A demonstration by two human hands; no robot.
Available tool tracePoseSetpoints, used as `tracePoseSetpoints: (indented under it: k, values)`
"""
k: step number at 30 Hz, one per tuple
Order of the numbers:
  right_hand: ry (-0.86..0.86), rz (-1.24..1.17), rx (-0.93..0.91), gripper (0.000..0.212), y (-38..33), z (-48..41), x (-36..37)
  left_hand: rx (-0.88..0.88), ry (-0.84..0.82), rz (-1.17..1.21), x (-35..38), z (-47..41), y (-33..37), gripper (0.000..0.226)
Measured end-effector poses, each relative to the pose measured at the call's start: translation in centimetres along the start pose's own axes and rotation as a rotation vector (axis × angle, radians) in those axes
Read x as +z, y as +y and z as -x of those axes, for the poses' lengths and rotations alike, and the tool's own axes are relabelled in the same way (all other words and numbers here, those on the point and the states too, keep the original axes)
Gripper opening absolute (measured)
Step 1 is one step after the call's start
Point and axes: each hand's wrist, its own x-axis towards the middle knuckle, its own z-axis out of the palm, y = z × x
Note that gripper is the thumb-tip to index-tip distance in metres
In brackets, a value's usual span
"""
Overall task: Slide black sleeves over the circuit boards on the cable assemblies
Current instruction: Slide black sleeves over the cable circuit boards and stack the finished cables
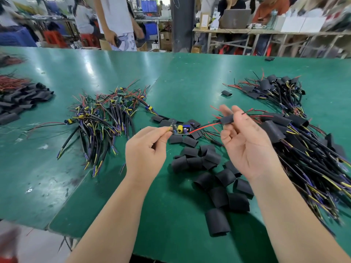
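Sleeve on the wire, short of the board

Our left hand (146,147) pinches the yellow lead (169,128) of the circuit board (180,129), which lies 9-to-3 above the bench (171,76). Our right hand (245,141) pinches a black sleeve (227,119) at the board's 2 o'clock, on its red wire (201,127). Loose sleeves (209,168) lie at 6.

blk sleeves (218,188), green table (114,69), red wire (203,127)

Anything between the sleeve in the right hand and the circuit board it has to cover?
Nothing visible. The black sleeve, pinched in the right hand, appears threaded on the red wire; only that wire runs from it to the circuit board, which the left hand holds at its far end.
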Motion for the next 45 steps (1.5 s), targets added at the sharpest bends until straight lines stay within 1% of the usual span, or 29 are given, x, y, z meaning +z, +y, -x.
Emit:
tracePoseSetpoints:
  k: [2,4,8,10,13,16,19,23,26,27,30,31,32,34,35,38,45]
  values:
    - [-0.019,0.029,0.054,0.024,0.9,0.1,0.3,-0.037,-0.022,0.072,0.5,0.1,0.7,0.012]
    - [-0.016,0.066,0.096,0.024,1.8,0.2,0.5,-0.125,-0.044,0.185,0.8,0.2,1.4,0.016]
    - [0.016,0.145,0.089,0.026,2.3,0.0,0.5,-0.324,-0.076,0.421,0.8,-0.1,1.9,0.026]
    - [0.0,0.184,0.083,0.025,2.3,0.0,0.3,-0.365,-0.096,0.489,0.6,-0.3,1.9,0.028]
    - [-0.037,0.241,0.115,0.023,2.4,0.2,0.2,-0.394,-0.137,0.56,0.3,-0.4,2.0,0.024]
    - [-0.048,0.188,0.12,0.022,2.3,0.1,0.2,-0.404,-0.176,0.589,0.2,-0.3,2.2,0.02]
    - [-0.059,0.167,0.114,0.018,2.1,0.1,0.2,-0.426,-0.214,0.554,0.3,-0.4,2.1,0.019]
    - [-0.083,0.206,0.11,0.017,2.1,0.2,0.2,-0.426,-0.304,0.536,0.2,-0.4,2.2,0.017]
    - [-0.093,0.265,0.066,0.01,2.1,0.2,0.2,-0.434,-0.366,0.555,-0.1,-0.5,2.1,0.017]
    - [-0.1,0.291,0.044,0.012,2.2,0.2,0.2,-0.447,-0.375,0.567,-0.1,-0.6,2.0,0.017]
    - [-0.075,0.365,-0.015,0.024,2.3,0.3,0.4,-0.505,-0.352,0.61,-0.3,-0.8,1.9,0.02]
    - [-0.061,0.383,-0.033,0.025,2.4,0.3,0.4,-0.523,-0.339,0.634,-0.3,-0.8,1.9,0.019]
    - [-0.051,0.398,-0.049,0.024,2.4,0.3,0.4,-0.537,-0.331,0.658,-0.4,-0.9,2.0,0.017]
    - [-0.06,0.418,-0.059,0.01,2.3,0.3,0.5,-0.554,-0.334,0.698,-0.5,-1.0,2.1,0.013]
    - [-0.075,0.421,-0.055,0.008,2.3,0.4,0.5,-0.56,-0.339,0.715,-0.6,-1.0,2.2,0.012]
    - [-0.113,0.434,-0.031,0.015,1.8,0.7,0.6,-0.567,-0.346,0.745,-0.8,-1.0,2.2,0.012]
    - [-0.148,0.508,-0.019,0.012,2.0,1.1,0.7,-0.509,-0.362,0.693,-0.7,-0.8,1.9,0.021]
